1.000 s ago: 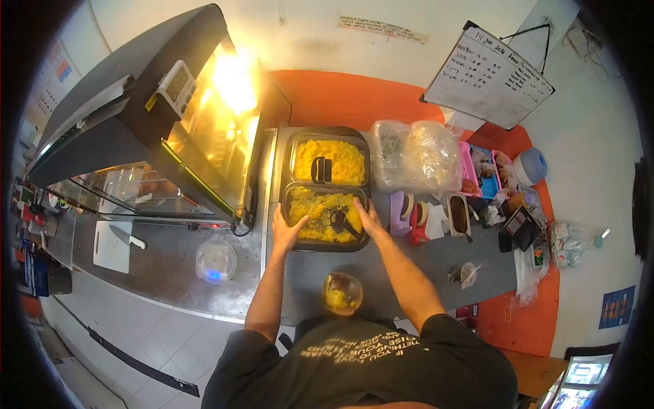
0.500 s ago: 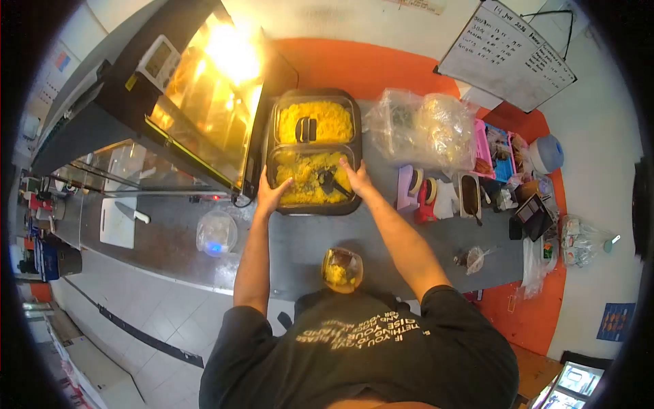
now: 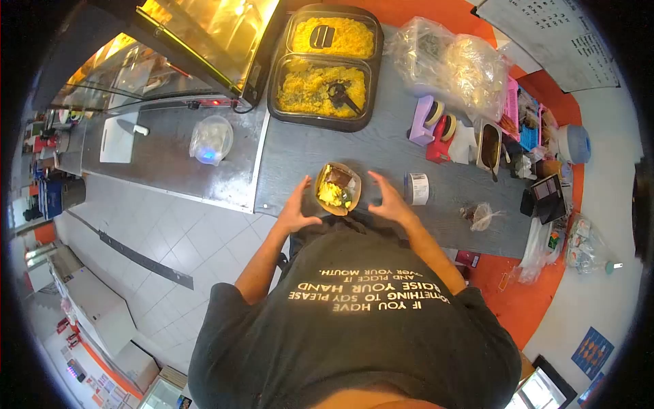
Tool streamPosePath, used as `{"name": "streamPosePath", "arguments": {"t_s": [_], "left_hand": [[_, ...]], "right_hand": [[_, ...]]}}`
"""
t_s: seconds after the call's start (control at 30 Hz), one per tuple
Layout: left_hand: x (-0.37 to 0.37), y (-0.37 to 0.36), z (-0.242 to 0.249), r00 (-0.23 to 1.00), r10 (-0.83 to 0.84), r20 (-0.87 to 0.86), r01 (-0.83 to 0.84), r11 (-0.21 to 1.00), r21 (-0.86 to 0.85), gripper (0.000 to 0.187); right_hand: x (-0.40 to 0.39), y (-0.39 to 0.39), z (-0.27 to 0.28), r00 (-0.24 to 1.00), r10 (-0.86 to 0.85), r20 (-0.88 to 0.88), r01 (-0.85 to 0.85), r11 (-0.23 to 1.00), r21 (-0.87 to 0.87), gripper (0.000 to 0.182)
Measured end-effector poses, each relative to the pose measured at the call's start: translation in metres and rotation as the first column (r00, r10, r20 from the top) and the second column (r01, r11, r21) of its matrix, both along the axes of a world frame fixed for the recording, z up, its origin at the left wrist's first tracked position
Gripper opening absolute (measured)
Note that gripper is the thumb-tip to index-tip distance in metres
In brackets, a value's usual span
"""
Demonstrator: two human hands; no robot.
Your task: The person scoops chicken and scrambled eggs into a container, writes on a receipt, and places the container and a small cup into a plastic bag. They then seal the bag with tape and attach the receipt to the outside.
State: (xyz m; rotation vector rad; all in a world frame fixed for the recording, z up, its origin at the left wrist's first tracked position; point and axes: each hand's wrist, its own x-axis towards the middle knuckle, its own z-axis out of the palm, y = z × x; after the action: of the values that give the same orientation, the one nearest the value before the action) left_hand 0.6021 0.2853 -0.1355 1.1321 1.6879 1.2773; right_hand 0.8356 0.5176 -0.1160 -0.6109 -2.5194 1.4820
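Note:
A small takeaway bowl [image 3: 333,195] with yellow rice and a dark brown food stands near the counter's front edge, close to my body. My left hand [image 3: 297,210] is just left of it, thumb and fingers spread, holding nothing. On the other side my right hand [image 3: 393,203] is also open and curved toward the bowl, apart from it. Farther back sits a black two-section food warmer [image 3: 320,123] filled with yellow rice. Clear lids appear to cover its sections, and a black serving spoon [image 3: 345,97] lies in the nearer one.
A labelled round container or roll [image 3: 417,189] stands right of my right hand. Behind it are tape dispensers [image 3: 424,121], a metal tray [image 3: 488,144] and plastic bags [image 3: 470,68]. A lit glass display cabinet [image 3: 204,41] and a knife [image 3: 133,127] on a white board are at left.
Both hands have left the sides of the food warmer and come back toward my body, now around the bowl. The view has tilted down, and the labelled round item now shows.

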Motion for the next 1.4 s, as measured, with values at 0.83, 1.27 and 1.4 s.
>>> {"name": "streamPosePath", "arguments": {"t_s": [0.83,1.27,1.4], "left_hand": [[0.068,0.058,0.0,0.759,-0.051,-0.649,0.043,0.999,-0.028,0.071],[0.043,0.092,-0.024,0.964,0.094,-0.25,-0.094,0.996,0.012,0.059],[0.032,0.108,0.003,0.833,0.166,-0.527,-0.035,0.968,0.249,0.078]], "right_hand": [[0.017,-0.04,-0.028,0.993,-0.039,-0.11,0.09,0.856,0.509,0.063],[-0.006,-0.004,-0.042,0.922,-0.384,0.054,0.376,0.919,0.117,0.088],[-0.015,0.011,0.0,0.98,-0.187,-0.064,0.194,0.972,0.132,0.088]]}}
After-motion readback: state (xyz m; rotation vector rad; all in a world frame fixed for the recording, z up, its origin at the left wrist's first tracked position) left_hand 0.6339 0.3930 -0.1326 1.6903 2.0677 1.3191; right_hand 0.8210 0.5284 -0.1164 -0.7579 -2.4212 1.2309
